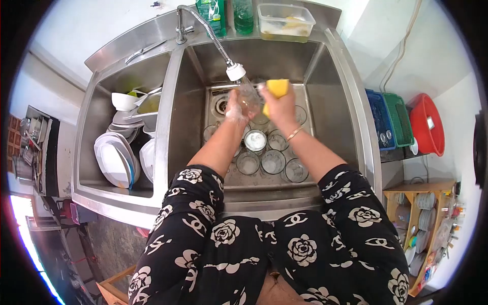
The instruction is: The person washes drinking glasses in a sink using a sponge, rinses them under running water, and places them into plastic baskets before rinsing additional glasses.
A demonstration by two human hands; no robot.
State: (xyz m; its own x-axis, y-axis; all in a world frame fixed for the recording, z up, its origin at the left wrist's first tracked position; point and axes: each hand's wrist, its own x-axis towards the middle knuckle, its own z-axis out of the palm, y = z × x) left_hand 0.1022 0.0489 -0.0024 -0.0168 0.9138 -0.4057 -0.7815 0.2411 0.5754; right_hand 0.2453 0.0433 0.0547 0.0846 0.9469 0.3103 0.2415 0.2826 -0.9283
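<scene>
My left hand (236, 108), wet with suds, is closed around a clear drinking glass (247, 97) just below the white faucet head (236, 72). Beside it, my right hand (282, 108) grips a yellow sponge (277, 88); some blur lies between the sponge and the glass. Under both hands, several clear glasses (273, 161) stand on the floor of the right sink basin (335, 101). One foam-filled glass (255, 140) is among them. Part of the held glass is hidden by my fingers.
White plates (113, 161) and a white bowl (123, 101) crowd the left basin. On the back ledge stand a green bottle (243, 18), a green pouch (211, 18) and a plastic tub (286, 23). Blue, green and red baskets (427, 124) are at the right.
</scene>
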